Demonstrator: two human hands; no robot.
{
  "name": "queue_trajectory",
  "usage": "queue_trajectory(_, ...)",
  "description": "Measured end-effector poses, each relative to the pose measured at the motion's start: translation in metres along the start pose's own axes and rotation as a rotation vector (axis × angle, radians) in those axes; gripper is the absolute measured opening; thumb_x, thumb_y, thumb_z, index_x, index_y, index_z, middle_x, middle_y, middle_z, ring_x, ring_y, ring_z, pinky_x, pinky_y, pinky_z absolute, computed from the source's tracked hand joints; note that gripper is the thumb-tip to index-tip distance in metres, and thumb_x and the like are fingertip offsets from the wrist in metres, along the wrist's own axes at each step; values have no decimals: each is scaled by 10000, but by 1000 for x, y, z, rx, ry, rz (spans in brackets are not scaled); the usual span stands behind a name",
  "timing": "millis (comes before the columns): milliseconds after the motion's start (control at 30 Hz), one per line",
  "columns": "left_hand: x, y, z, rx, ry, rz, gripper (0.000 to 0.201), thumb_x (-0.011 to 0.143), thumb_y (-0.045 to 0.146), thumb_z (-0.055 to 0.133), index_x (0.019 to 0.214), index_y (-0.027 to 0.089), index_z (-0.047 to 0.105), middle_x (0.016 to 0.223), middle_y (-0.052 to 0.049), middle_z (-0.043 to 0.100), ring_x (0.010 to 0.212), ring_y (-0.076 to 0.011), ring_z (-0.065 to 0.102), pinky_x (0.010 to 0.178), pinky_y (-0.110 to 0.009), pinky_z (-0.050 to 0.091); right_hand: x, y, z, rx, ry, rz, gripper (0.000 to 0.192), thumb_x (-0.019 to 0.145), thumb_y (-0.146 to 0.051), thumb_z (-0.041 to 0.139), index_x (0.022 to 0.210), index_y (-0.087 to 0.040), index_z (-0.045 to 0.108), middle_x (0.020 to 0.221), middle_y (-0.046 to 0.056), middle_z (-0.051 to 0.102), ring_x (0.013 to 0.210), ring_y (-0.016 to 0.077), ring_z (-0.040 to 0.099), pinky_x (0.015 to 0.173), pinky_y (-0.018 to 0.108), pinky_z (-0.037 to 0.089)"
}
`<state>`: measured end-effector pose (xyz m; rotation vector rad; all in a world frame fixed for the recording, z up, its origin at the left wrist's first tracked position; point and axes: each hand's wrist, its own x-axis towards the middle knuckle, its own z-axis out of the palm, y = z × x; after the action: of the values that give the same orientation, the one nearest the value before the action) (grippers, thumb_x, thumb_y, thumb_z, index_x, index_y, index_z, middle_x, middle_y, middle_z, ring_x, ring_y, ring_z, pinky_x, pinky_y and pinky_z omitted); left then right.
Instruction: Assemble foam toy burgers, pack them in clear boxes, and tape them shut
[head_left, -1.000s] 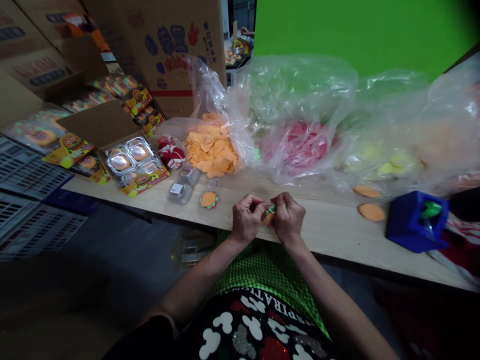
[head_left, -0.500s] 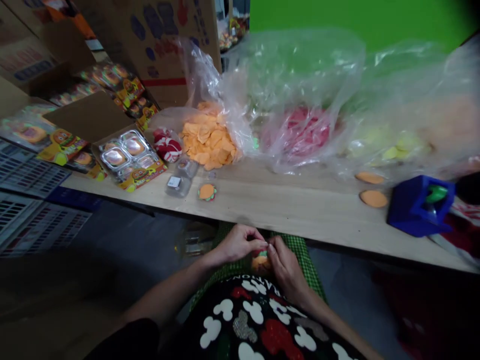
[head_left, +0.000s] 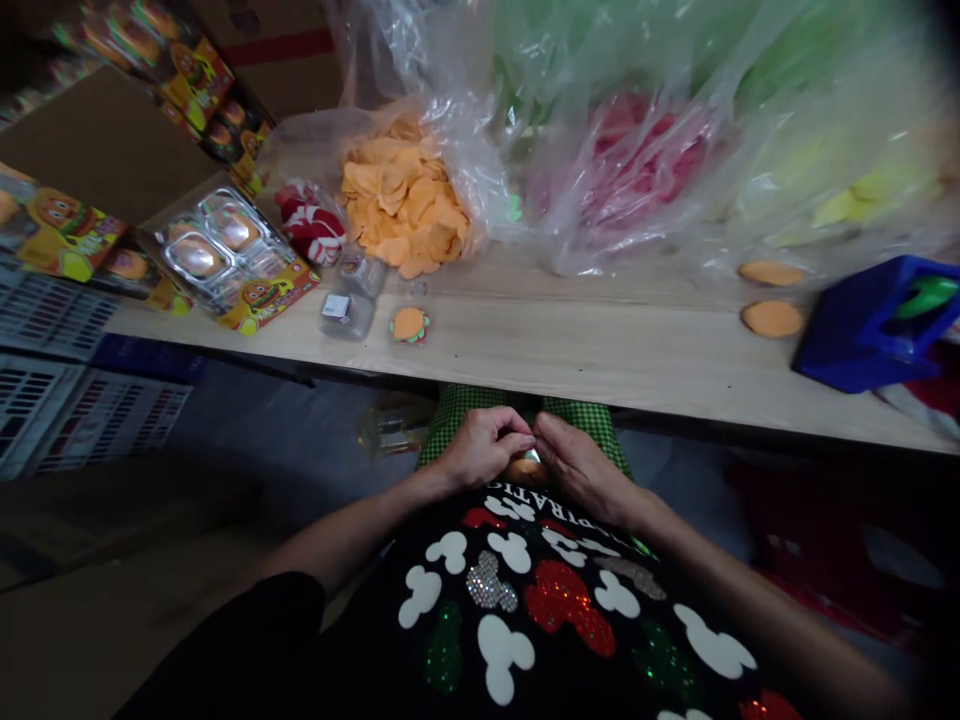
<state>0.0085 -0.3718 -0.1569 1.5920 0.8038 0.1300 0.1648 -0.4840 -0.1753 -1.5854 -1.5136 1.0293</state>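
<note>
A small foam toy burger (head_left: pixel 529 470) with an orange bun is held low between my hands, close to the shirt front and below the table edge. My right hand (head_left: pixel 576 460) is curled around its side. Thumb and index finger of my left hand (head_left: pixel 484 445) are pinched together at its upper edge, meeting the right fingertips; what lies in that pinch is too small to make out. Another toy burger (head_left: pixel 409 325) with orange, green and red layers lies on the table (head_left: pixel 592 345), beside two clear plastic boxes (head_left: pixel 349 315).
Plastic bags hold orange foam pieces (head_left: pixel 409 205), red pieces (head_left: pixel 649 140) and yellow pieces (head_left: pixel 862 200). Two orange discs (head_left: pixel 772 318) lie near a blue tape dispenser (head_left: pixel 874 325). At left are a display box of packed burgers (head_left: pixel 225 255) and plastic crates (head_left: pixel 112 420).
The view has tilted downward, so the table items sit higher in the picture. Both hands stay together at the toy burger, which is now more covered by the fingers.
</note>
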Motion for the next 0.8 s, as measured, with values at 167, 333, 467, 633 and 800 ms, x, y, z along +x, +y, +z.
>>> queue_trajectory(167,-4,-2,-9,-56,-169,-25,330,782,433,726,921,158,610,812,-8,599,721,-130,511,678,-263,408,7,7,-3,262,-33,141,421,958,-602,471,780,-221,448,733,-13,468,682,164,430,614,289,352)
queue_trajectory(333,0,1,-13,-96,-215,-4,497,669,358,846,970,192,487,824,35,510,715,-107,483,645,-234,408,21,0,-11,263,15,142,414,941,-584,507,750,-223,441,706,-16,458,672,160,413,621,294,340)
queue_trajectory(467,13,17,-20,-354,-16,-9,559,716,410,836,1108,189,504,890,2,600,743,-118,585,704,-255,485,30,-12,-25,206,207,154,427,983,-598,431,768,-229,430,724,-12,449,700,171,416,649,306,346)
queue_trajectory(633,24,37,-26,-553,56,47,580,668,431,885,1070,173,556,909,-8,659,733,-117,628,698,-240,529,43,-19,-30,346,316,110,426,939,-607,511,758,-233,417,727,-28,405,691,159,378,629,291,335)
queue_trajectory(800,30,46,-20,-596,115,87,573,643,402,907,1032,164,559,870,3,668,714,-110,632,703,-235,543,62,-16,-28,529,426,74,440,857,-574,604,693,-234,379,665,-43,329,617,140,302,564,284,277)
